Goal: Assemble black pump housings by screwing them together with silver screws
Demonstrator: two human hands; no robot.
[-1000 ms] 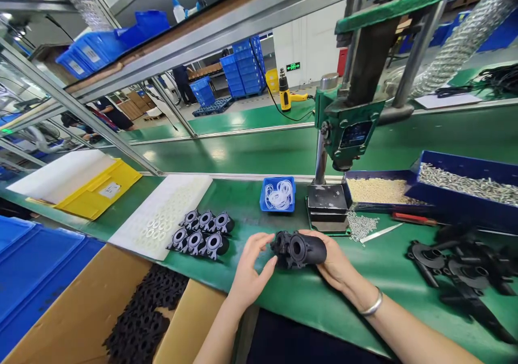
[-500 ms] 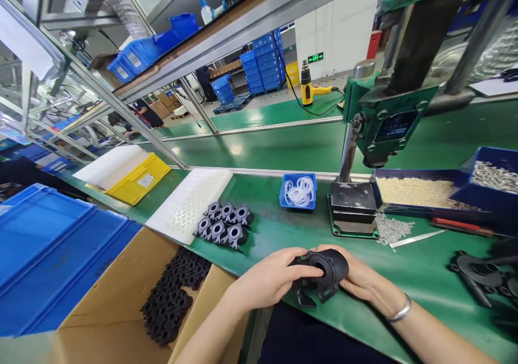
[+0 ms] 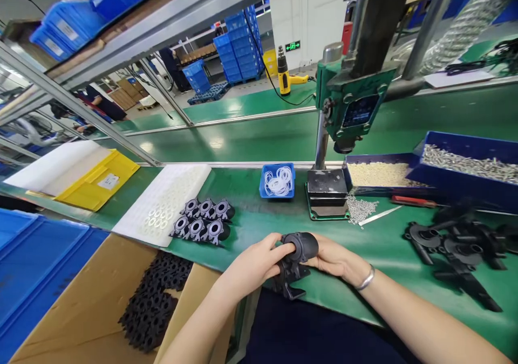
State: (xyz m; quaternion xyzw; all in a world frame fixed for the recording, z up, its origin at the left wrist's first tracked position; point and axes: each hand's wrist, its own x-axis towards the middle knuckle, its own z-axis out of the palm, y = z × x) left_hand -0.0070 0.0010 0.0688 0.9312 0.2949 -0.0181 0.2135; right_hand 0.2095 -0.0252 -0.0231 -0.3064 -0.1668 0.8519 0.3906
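Note:
Between my two hands, above the bench's front edge, is a black plastic housing [image 3: 305, 247] with a round barrel and a bracket-like lower part. My left hand [image 3: 259, 259] grips it from the left, a finger at the barrel's round opening. My right hand [image 3: 329, 256] holds the barrel from the right, its fingertips partly hidden behind the part. To the left, several similar black housings [image 3: 202, 221] stand in two rows beside a white foam sheet [image 3: 140, 213] with pale rings on it. More black plastic parts [image 3: 461, 245] lie loosely on the right.
A green press [image 3: 348, 105] stands behind my hands, beside a small blue tray [image 3: 277, 195] of white rings. Blue bins [image 3: 477, 175] hold metal pins and cream-coloured pieces. Small metal bits [image 3: 361, 209] and a red-handled tool [image 3: 415, 201] lie nearby. A cardboard box [image 3: 81, 283] of black parts stands front left.
The camera view has swung right, bringing more of the loose black parts into sight. The housing has turned in my hands, its bracket now hanging lower. Both hands keep hold of it.

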